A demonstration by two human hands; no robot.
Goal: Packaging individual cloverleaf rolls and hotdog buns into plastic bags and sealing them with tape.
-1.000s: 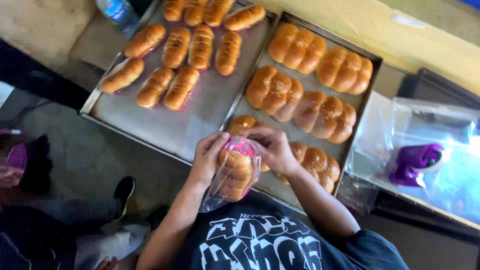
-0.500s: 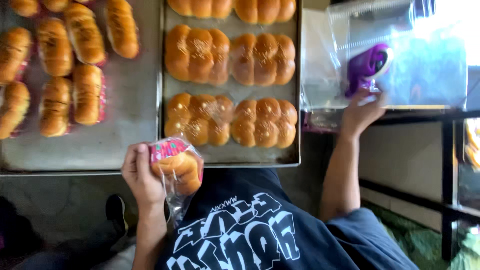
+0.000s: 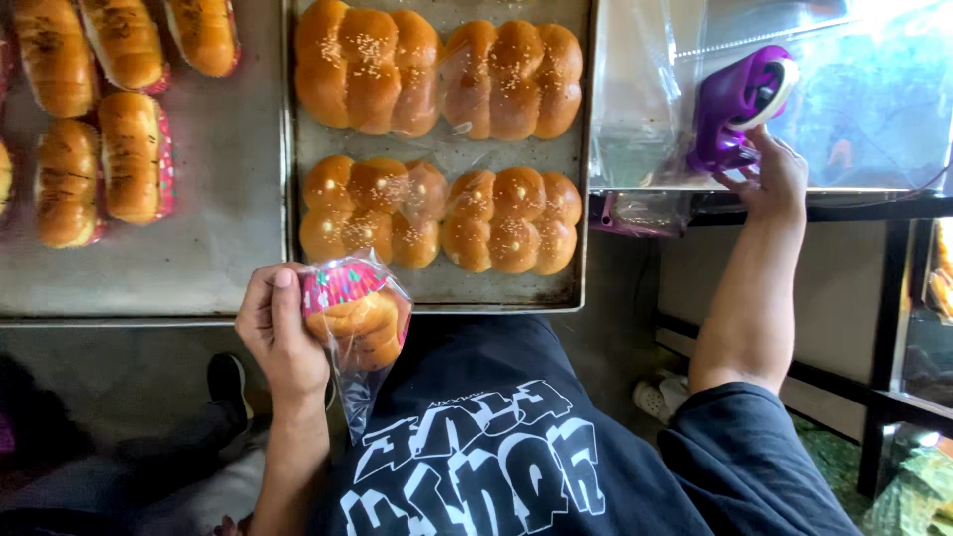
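Observation:
My left hand point(image 3: 281, 335) grips a bun sealed in a clear plastic bag with a pink patterned top point(image 3: 354, 316), held just below the front edge of the right baking tray point(image 3: 516, 298). My right hand point(image 3: 772, 179) reaches far to the right and has its fingers around a purple tape dispenser point(image 3: 737, 104) that rests on a clear plastic sheet. Several braided sesame buns point(image 3: 437, 213) lie on the right tray.
A second tray point(image 3: 189, 268) at the left holds several long glazed rolls in pink paper liners. Clear plastic bags point(image 3: 645, 109) lie beside the dispenser on a dark shelf frame point(image 3: 884, 213). A shoe point(image 3: 226, 379) shows on the floor below.
My right hand left the bagged bun and reached right to the purple dispenser, now gripping it. My left hand keeps the bagged bun. The view shifted right and closer.

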